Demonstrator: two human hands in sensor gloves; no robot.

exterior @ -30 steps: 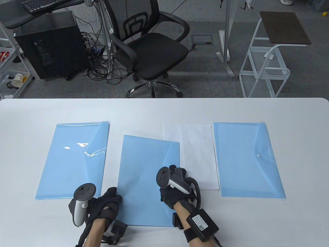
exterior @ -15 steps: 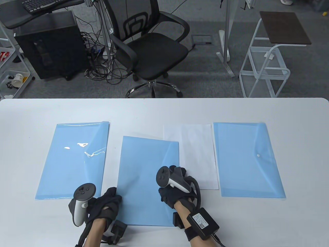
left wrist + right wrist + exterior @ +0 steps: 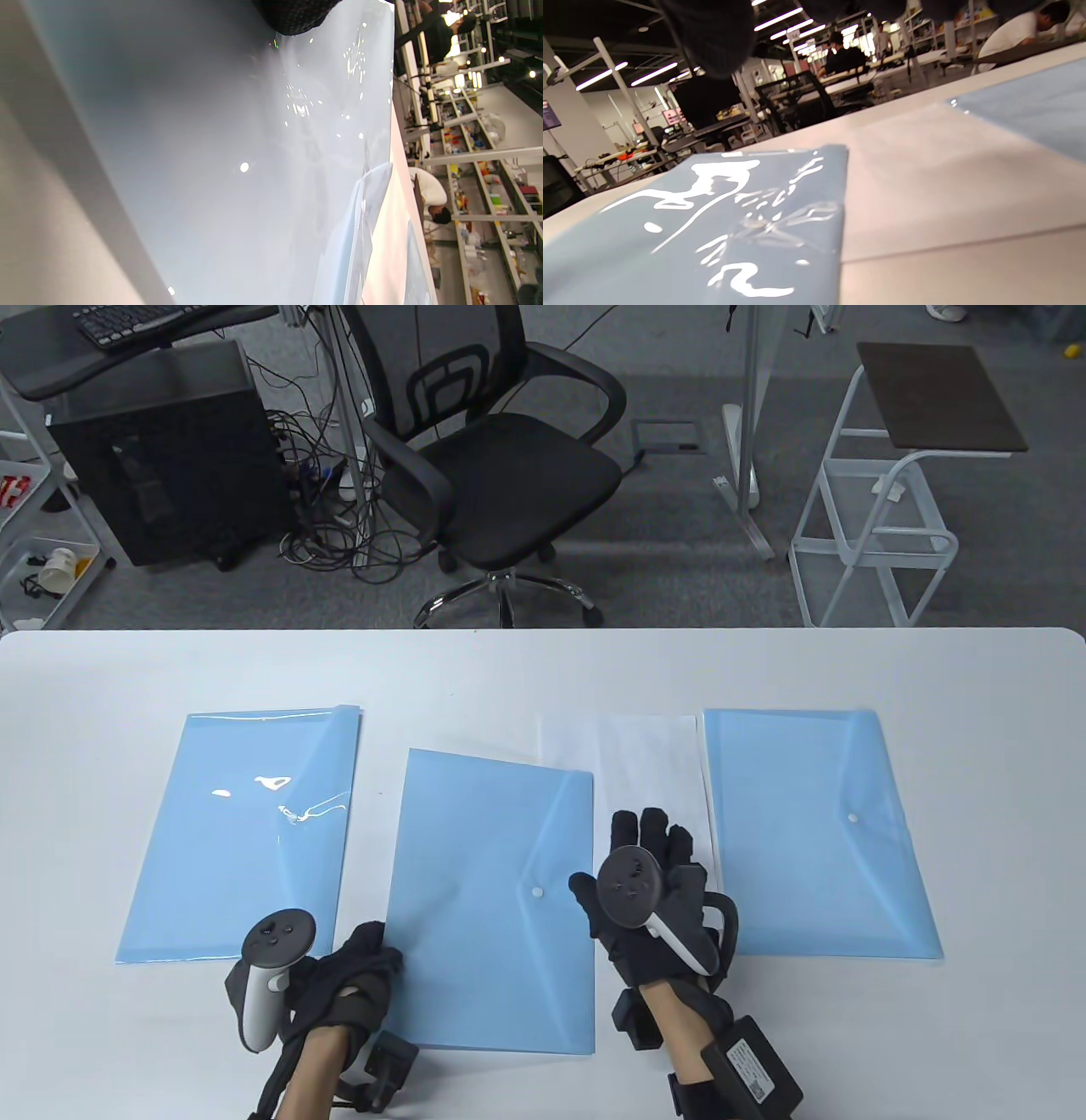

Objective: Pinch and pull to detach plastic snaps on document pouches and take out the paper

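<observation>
Three pouches are laid across the table (image 3: 543, 661): left pouch (image 3: 242, 836), middle pouch (image 3: 492, 899) nearer the front edge, right pouch (image 3: 819, 831). The paper sheet (image 3: 653, 763) is set between middle and right pouches, partly under the middle one. The left hand (image 3: 339, 984) is rested at the middle pouch's near-left corner; the right hand (image 3: 649, 891) is placed over the paper.

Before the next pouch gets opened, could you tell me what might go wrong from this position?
The middle blue plastic pouch appears snapped shut at its white snap, and the right hand lies open over the loose white paper sheet, so it could drag that sheet. The left hand touches only the pouch's near left corner, so pulling the snap may slide or swing the pouch across the white table.
</observation>
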